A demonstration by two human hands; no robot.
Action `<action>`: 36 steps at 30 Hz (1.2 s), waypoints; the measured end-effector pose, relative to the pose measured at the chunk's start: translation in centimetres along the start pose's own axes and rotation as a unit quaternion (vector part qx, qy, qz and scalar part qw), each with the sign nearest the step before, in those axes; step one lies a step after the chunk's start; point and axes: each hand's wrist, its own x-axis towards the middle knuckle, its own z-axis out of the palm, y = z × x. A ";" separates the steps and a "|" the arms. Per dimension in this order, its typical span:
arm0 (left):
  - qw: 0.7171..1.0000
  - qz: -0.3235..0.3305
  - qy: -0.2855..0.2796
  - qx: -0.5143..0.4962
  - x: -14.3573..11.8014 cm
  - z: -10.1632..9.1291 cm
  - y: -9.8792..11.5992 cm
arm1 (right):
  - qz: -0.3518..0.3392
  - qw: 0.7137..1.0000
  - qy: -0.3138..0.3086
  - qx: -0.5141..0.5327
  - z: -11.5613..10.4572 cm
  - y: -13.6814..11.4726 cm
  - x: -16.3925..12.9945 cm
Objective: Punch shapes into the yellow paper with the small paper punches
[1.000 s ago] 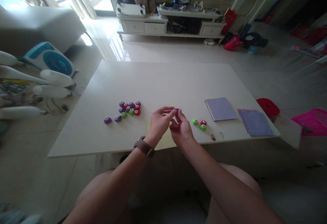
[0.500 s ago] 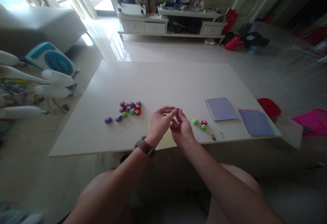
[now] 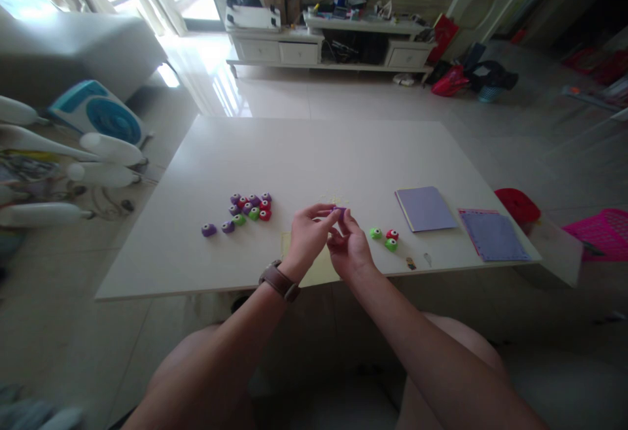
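- Purple piece (image 3: pixel 340 211): located between both hands' fingertips, above the white table (image 3: pixel 314 155), just beyond the yellow sheet (image 3: pixel 318 271); largely covered by fingers.
- Handling, in my judgement: light, probably soft enough to dent; slipperiness undetermined. Recommended hold: opposite sides, fingertips only, light pressure.
- Left hand (image 3: pixel 308 232): thumb and fingers nearly closed, pinching the piece's left side.
- Right hand (image 3: pixel 351 250): thumb and forefinger pinching its right side; remaining fingers loosely curled.

White table (image 3: pixel 314 152), clustered one-eyed toys (image 3: pixel 247 209), yellow sheet (image 3: pixel 318 271), purple pad (image 3: pixel 426 209), pale specks (image 3: pixel 334 200)
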 end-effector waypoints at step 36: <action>1.000 -0.002 0.000 -0.005 -0.2 0.1 0.0 | -0.017 1.000 -0.001 -0.025 -0.1 0.1 0.0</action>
